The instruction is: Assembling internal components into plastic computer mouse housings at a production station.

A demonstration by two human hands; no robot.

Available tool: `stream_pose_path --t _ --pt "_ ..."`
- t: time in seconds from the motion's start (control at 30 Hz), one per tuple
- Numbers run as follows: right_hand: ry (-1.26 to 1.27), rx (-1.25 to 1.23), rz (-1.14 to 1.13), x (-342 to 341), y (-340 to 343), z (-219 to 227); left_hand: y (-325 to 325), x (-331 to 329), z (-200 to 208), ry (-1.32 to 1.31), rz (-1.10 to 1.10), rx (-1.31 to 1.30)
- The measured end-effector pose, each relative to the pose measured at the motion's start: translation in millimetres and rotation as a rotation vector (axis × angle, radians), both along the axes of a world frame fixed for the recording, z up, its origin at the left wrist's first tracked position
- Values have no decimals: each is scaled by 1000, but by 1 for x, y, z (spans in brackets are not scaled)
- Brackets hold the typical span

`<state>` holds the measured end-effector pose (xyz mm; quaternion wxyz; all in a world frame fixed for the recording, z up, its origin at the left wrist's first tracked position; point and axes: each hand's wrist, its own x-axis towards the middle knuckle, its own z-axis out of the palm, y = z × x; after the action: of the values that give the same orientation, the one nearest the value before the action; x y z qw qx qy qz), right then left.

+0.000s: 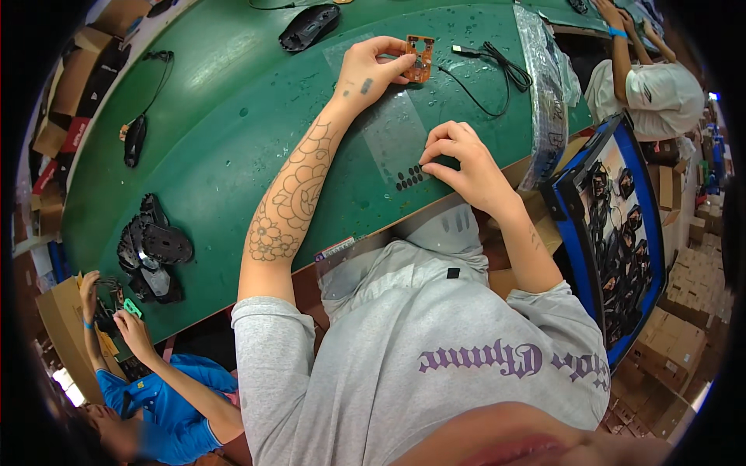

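My left hand (371,71) is at the far side of the green table, thumb and fingers closed on the edge of a small orange circuit board (420,56). Nearer to me, my right hand (466,165) has its thumb and index finger pinched together; whatever may be between the tips is too small to make out. Those fingertips are right beside rows of small black oval pads (407,179) on a clear plastic strip (386,140), which lies flat on the table. A black cable with a USB plug (505,71) is coiled to the right of the board.
The green table (210,179) carries a black mouse shell (309,28) at the back and a pile of black mouse parts (153,248) at left. A blue-framed bin (610,241) of black parts stands at right. Co-workers sit at lower left and upper right.
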<state>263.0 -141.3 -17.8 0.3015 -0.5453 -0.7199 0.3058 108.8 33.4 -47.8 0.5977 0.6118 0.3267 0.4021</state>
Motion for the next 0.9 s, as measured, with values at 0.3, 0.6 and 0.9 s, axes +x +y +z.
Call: stream_pose_path --t 0.3,0.6,0.9 --pt "-30 7 57 1 2 -9 1 -1 -2 34 -28 -9" --pt "-93 272 46 -8 -7 -21 0 -1 -3 25 -29 29" --pt "164 116 -10 -7 -14 -16 -1 -1 -2 12 -49 -8"
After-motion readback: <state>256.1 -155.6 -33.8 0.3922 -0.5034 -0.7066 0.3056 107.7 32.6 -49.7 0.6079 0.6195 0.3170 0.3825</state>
